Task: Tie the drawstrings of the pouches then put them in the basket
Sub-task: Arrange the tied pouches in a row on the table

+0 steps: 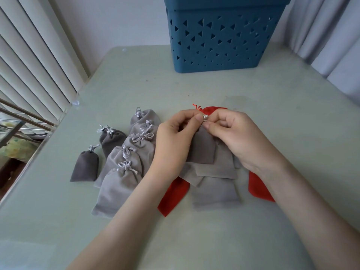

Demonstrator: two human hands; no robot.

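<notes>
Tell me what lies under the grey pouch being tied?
Under the grey pouch, pinched by the left hand and right hand, lie flat grey pouches over red pouches. Hands and pile hide how many.

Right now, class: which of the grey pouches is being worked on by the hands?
The grey pouch held at its neck between left hand and right hand, both pinching its drawstring. The knotted pouches lie on the table to the left.
</notes>
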